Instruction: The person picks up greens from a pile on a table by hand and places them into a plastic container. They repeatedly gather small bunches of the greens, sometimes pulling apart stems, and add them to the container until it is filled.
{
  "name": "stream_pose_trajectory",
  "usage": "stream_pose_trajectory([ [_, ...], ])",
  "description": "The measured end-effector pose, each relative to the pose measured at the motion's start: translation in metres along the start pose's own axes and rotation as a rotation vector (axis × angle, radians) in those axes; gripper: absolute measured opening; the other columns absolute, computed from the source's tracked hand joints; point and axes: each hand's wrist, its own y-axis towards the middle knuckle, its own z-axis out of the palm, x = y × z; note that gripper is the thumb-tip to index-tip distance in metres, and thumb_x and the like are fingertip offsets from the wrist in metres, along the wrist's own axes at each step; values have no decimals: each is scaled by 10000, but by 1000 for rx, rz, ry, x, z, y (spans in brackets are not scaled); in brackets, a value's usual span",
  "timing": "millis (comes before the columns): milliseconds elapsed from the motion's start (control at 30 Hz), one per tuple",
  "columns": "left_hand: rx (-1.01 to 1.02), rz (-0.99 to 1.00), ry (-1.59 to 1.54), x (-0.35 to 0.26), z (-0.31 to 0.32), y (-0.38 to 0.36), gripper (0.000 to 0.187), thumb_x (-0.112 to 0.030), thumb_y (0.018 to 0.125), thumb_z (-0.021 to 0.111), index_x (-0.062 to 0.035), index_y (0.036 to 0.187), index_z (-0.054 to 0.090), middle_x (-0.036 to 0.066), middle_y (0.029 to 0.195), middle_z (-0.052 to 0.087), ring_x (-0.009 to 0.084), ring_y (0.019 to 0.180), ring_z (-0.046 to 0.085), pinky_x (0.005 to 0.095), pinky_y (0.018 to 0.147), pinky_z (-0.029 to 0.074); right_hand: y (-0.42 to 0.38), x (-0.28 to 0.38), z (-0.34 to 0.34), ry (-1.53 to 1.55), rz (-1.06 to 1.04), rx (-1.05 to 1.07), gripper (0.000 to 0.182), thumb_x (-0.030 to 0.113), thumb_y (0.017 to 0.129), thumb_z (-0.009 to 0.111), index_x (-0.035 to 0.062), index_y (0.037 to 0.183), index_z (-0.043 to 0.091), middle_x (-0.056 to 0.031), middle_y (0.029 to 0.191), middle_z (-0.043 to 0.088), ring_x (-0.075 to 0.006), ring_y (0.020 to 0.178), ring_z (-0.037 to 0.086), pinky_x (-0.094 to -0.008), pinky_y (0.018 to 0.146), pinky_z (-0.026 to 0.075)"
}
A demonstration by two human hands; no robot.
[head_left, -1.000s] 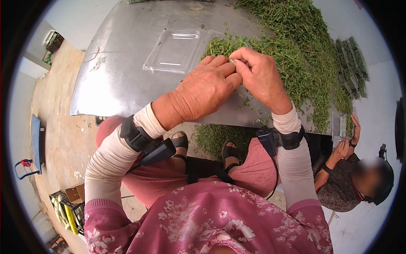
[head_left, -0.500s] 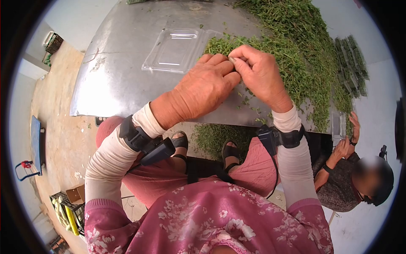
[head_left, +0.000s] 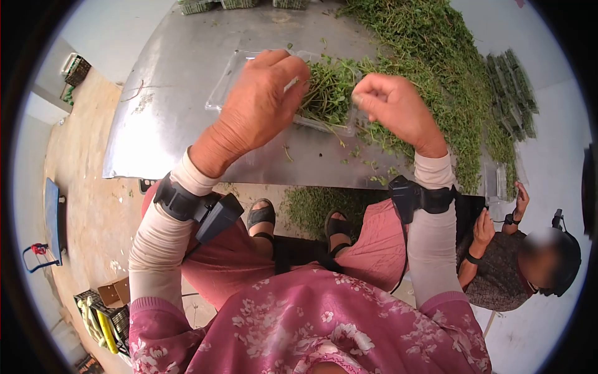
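A clear plastic clamshell box lies open on the metal table, its base full of green sprigs (head_left: 327, 93). My left hand (head_left: 258, 93) is over the empty lid (head_left: 224, 81), fingers curled inward; whatever its fingertips hold, if anything, is hidden. To the right of the filled base, my right hand (head_left: 395, 109) has thumb and forefinger pinched together at the box's edge, and anything between them is too small to make out. A large pile of loose greens (head_left: 430, 81) spreads behind and to the right of it.
Filled boxes (head_left: 240, 3) stand at the metal table's (head_left: 156, 124) far edge, and stacked boxes (head_left: 511, 93) at the right. A co-worker (head_left: 498, 268) sits at the right near another clear box (head_left: 495, 181). More greens (head_left: 311, 209) lie below the table.
My hands have moved apart, the left one leftward over the lid and the right one slightly right. The filled base has come into view between them.
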Motion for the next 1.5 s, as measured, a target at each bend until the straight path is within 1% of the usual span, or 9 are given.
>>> stream_pose_trajectory([
  [167,-21,-89,38,6,-7,-1,98,-52,815,666,-39,891,605,141,833,590,368,852,588,441,726,480,-9,19,8,-60,53,227,205,175,814,749,6,778,637,-17,652,615,-76,587,523,-265,530,437],
  [300,-44,-140,41,13,-10,-4,96,-62,818,666,-36,890,607,141,836,607,361,835,600,438,720,487,-18,42,17,-241,60,240,271,191,789,776,4,816,582,-136,638,617,-183,598,636,-328,514,460],
  [333,-40,-155,38,13,-12,-4,96,-68,820,666,-35,890,608,140,839,613,360,825,605,437,714,490,-20,47,19,-272,74,258,312,201,774,782,-2,853,559,-205,685,625,-305,666,678,-394,555,491],
  [467,-13,-231,40,13,-10,-6,103,-98,828,667,-36,896,621,142,864,637,367,798,626,442,695,502,-27,46,32,-533,-65,111,271,168,777,748,-11,860,564,-219,755,649,-386,750,666,-461,638,515],
  [533,19,-221,83,16,-7,-8,130,-77,846,667,-11,946,616,142,861,645,296,772,642,374,680,510,-27,49,36,-627,-75,72,231,141,783,723,-13,863,570,-217,795,657,-410,786,656,-486,681,520],
  [867,121,-405,17,15,-6,-9,305,-114,843,680,24,1093,573,134,793,655,255,711,634,365,659,506,-28,45,49,-645,-237,-74,56,53,825,594,4,841,571,-181,818,608,-396,770,626,-475,677,504],
  [1133,63,-430,93,23,3,-16,376,-149,828,680,4,1155,575,202,1012,644,307,851,651,383,762,525,-21,40,44,-468,-229,-40,24,22,809,579,1,802,589,-189,796,637,-380,720,632,-434,644,511],
  [1333,96,-449,108,25,2,-16,353,-171,846,649,3,1144,575,202,937,673,325,835,671,397,750,529,-25,47,22,-114,27,-59,29,14,830,611,-5,851,615,-61,726,630,-121,600,552,-280,560,454],
  [1500,153,-487,34,26,-1,-15,324,-169,859,620,5,1129,572,174,780,680,305,714,676,398,667,522,-19,41,18,115,3,-178,84,55,879,628,-27,874,614,3,721,609,-48,647,529,-232,555,429],
])
